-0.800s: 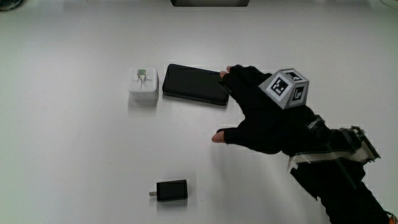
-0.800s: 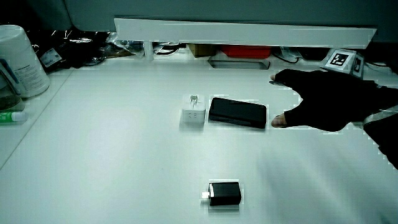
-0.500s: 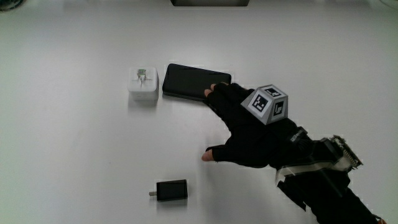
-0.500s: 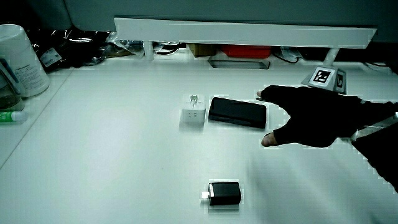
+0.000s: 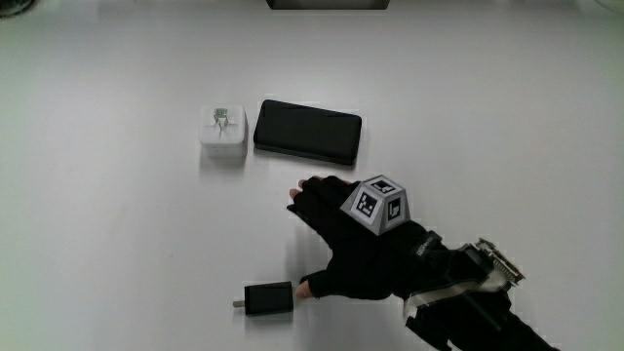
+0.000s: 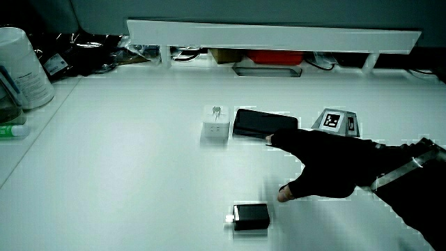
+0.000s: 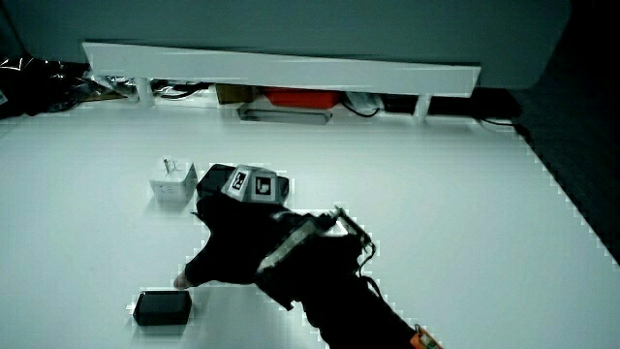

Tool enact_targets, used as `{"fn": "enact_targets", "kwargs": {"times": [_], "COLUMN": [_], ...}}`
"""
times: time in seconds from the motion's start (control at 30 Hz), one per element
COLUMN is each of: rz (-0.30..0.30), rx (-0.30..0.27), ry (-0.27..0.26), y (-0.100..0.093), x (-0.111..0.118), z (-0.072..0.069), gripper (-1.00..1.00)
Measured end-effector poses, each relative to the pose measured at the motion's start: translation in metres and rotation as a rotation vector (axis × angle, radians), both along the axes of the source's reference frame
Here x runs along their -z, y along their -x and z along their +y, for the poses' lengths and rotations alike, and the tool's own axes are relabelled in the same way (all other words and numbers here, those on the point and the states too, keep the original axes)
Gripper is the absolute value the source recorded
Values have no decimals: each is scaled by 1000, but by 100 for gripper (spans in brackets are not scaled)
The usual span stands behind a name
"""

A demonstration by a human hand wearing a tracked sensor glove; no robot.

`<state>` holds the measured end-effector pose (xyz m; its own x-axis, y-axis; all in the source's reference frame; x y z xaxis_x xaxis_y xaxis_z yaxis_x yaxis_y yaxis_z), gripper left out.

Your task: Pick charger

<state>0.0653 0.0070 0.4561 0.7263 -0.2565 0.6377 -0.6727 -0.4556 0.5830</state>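
Nearest the person lies the black charger (image 5: pixel 269 298), well apart from the phone (image 5: pixel 307 132). Just beside it is the hand (image 5: pixel 351 253), fingers spread and empty, thumb almost touching it. This looks like the reach; next, the fingers should close around the charger.

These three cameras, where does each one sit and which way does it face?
Main view: straight above, looking down on the table; shows the hand and forearm.
Side view: low on the person's side, looking across the table to the partition; hand beside the black charger.
Side view: likewise, from another angle; hand and forearm.
All three share the white charger, phone and black charger.
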Motion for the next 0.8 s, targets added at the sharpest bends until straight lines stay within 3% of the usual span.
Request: {"fn": "enact_targets", "kwargs": {"times": [0.33, 0.4, 0.8], "rz": [-12, 3, 12], "rx": [70, 77, 156], "ry": [58, 42, 60], "y": [22, 26, 52], "x": [-22, -26, -39], "z": [25, 30, 53], "gripper": [0, 0, 0]}}
